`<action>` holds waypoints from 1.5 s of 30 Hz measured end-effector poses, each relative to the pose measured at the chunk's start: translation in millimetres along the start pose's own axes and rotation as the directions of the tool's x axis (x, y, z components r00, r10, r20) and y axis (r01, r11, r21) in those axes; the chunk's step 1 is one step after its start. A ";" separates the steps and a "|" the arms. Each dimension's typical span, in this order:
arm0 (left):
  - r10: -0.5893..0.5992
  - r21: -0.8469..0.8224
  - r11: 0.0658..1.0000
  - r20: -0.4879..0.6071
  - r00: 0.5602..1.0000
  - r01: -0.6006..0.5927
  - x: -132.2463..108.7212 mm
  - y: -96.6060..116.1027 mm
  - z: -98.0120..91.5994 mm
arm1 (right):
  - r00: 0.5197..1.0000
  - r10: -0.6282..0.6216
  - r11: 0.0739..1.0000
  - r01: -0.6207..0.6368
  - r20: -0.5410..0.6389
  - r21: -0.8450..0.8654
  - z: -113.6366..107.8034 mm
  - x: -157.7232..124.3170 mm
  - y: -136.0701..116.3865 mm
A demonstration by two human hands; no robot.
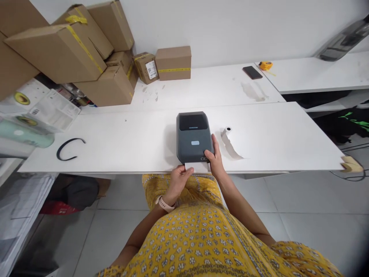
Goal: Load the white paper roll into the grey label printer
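Note:
A dark grey label printer (193,135) stands at the front edge of the white table. White paper (198,167) sticks out of its near side. My left hand (178,179) pinches the left corner of that paper, thumb on top. My right hand (215,159) grips the printer's front right corner, with the thumb near the button on top and the fingers along the side. Right of the printer lies a small white paper roll (227,130) with a strip curling off it toward me.
Cardboard boxes (77,54) are stacked at the back left, with a smaller box (173,63) beside them. A black headband (58,152) lies at the left. A phone (252,72) and a yellow tape measure (265,65) lie at the back right. The table's front edge (115,172) runs before me.

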State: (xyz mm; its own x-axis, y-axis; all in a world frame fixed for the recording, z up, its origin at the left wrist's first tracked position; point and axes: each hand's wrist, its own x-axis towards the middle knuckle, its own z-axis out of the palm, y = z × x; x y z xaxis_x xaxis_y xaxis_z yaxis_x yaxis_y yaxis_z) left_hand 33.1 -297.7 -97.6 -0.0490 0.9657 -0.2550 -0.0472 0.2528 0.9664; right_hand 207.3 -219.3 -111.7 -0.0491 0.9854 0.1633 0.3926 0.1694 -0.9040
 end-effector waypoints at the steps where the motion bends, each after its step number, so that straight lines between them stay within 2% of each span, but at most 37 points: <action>1: 0.005 0.024 1.000 0.001 1.000 -0.005 -1.3 -1.8 -0.7 | 0.999 0.030 0.999 -0.031 0.033 0.019 2.0 -1.5 5.7; 2: 0.014 0.054 0.998 -0.019 1.000 -0.013 -3.3 -3.0 -1.6 | 0.997 0.050 0.998 -0.052 0.052 0.040 3.5 -3.1 10.2; 4: 0.075 0.129 0.990 -0.152 0.985 -0.055 -7.6 -2.9 -3.6 | 0.996 0.070 0.993 -0.075 0.056 0.089 4.9 -5.7 15.4; 6: 0.194 0.207 0.970 -0.339 0.921 -0.129 -9.3 1.7 -5.2 | 0.996 0.072 0.984 -0.079 0.046 0.158 5.6 -6.8 16.3; 8: 0.285 0.227 0.952 -0.422 0.861 -0.204 -4.7 10.4 -5.4 | 0.997 0.069 0.966 -0.073 0.022 0.247 6.6 -6.8 15.1; 9: 0.290 0.195 0.954 -0.413 0.863 -0.227 0.1 15.5 -4.7 | 0.997 0.071 0.954 -0.069 0.002 0.291 7.2 -6.6 14.3; 12: 0.188 0.004 0.981 -0.278 0.942 -0.194 19.8 29.0 -0.2 | 0.994 0.089 0.920 -0.060 -0.056 0.387 8.5 -6.1 11.7; 14: 0.145 -0.067 0.985 -0.195 0.970 -0.161 30.4 33.9 3.0 | 0.993 0.100 0.908 -0.067 -0.059 0.413 8.1 -6.5 9.7; 16: 0.152 -0.069 0.984 -0.166 0.974 -0.165 35.4 35.3 4.9 | 0.993 0.106 0.904 -0.073 -0.056 0.421 7.2 -7.5 7.7; 26: 0.237 0.048 0.971 -0.245 0.940 -0.233 44.3 26.0 3.7 | 0.996 0.040 0.911 -0.002 -0.084 0.413 15.2 -11.3 16.6; 29: 0.235 0.045 0.972 -0.194 0.952 -0.230 33.3 26.5 -3.3 | 0.997 0.025 0.941 0.000 -0.068 0.337 7.6 -13.4 7.1; 33: 0.201 0.142 0.976 -0.313 0.928 -0.164 -7.8 18.1 -11.4 | 0.973 -0.188 0.972 0.203 -0.134 0.116 -11.9 -17.1 -16.0; 34: 0.153 0.125 0.985 -0.280 0.948 -0.122 -17.0 14.7 -10.8 | 0.958 -0.251 0.962 0.263 -0.140 0.068 -16.1 -17.5 -21.0; 36: 0.027 0.039 0.999 -0.136 0.990 -0.022 -27.2 9.2 -5.5 | 0.930 -0.343 0.938 0.345 -0.132 -0.006 -21.6 -17.2 -27.8; 38: -0.071 -0.058 0.996 -0.035 0.997 0.068 -25.7 7.7 3.4 | 0.913 -0.393 0.919 0.387 -0.106 -0.072 -22.9 -16.4 -30.2; 41: -0.115 -0.152 0.983 -0.063 0.991 0.104 -13.2 12.8 15.2 | 0.903 -0.423 0.901 0.408 -0.079 -0.149 -20.7 -15.9 -28.0; 45: -0.070 -0.181 0.982 -0.093 0.993 0.052 -6.1 20.2 19.5 | 0.907 -0.415 0.892 0.388 -0.076 -0.232 -18.7 -16.1 -26.3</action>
State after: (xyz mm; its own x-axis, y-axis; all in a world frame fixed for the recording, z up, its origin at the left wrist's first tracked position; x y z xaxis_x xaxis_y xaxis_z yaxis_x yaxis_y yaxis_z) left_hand 51.9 -297.3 -75.9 -0.1382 0.9358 -0.3242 -0.2296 0.2882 0.9296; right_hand 215.0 -240.0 -83.2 -0.1375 0.8217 0.5530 0.5443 0.5292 -0.6510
